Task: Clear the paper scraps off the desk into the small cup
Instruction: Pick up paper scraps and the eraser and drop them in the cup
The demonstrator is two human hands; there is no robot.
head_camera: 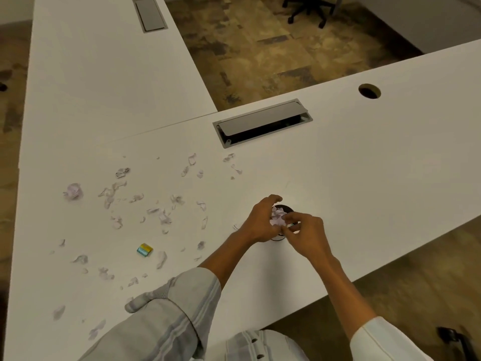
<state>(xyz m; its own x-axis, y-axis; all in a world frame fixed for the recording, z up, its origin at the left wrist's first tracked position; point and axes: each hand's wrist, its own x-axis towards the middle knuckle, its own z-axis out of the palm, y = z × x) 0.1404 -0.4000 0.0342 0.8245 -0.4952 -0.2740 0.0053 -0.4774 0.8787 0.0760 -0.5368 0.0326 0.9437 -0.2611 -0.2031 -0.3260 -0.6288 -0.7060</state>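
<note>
The small cup [283,208] is standing on the white desk [364,157], near its front edge, and is largely hidden by both hands; only part of its dark rim is showing. The left hand [261,221] is curling around the cup's left side, its fingers bent over the rim and touching a wad of pale paper [278,217] that is sitting at the cup's mouth. The right hand [308,234] is reaching in from the right, with its fingertips [289,217] pinching the same wad. Whether the wad is resting fully inside the cup cannot be told. Loose paper scraps [135,212] are lying scattered across the desk to the left of the cup, well apart from it. A crumpled ball [73,191] is lying at the far left of the scatter. A small yellow-and-blue wrapper [144,249] is lying among the scraps.
</note>
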